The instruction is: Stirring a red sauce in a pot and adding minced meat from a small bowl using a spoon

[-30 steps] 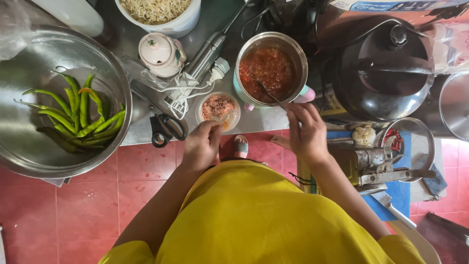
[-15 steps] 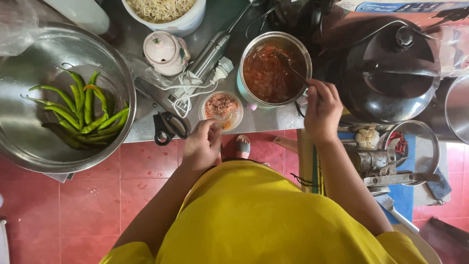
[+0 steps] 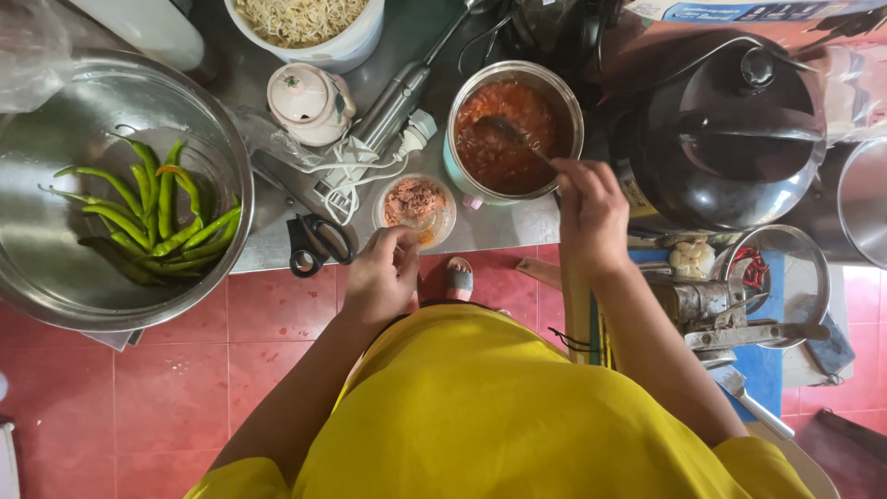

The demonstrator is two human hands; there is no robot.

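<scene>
My right hand point(image 3: 588, 214) grips the handle of a spoon point(image 3: 506, 132) whose bowl dips into red sauce inside a round metal pot point(image 3: 459, 97) on the steel counter. My left hand point(image 3: 385, 271) rests at the counter's front edge, its fingers touching the rim of a small clear bowl point(image 3: 415, 205) of pinkish paste. Black-handled scissors point(image 3: 317, 243) lie just left of that hand.
A large steel bowl point(image 3: 55, 277) with several green chillies point(image 3: 152, 217) sits at the left. A white lidded jar point(image 3: 305, 100), a stick blender point(image 3: 393, 106) with coiled cord, a tub of noodles point(image 3: 305, 20) and a black lidded cooker point(image 3: 730, 134) crowd the counter. A metal grinder point(image 3: 730, 310) stands right.
My right hand moved from the counter's edge up to the pot and now holds the spoon in the sauce. My left hand stayed by the small bowl.
</scene>
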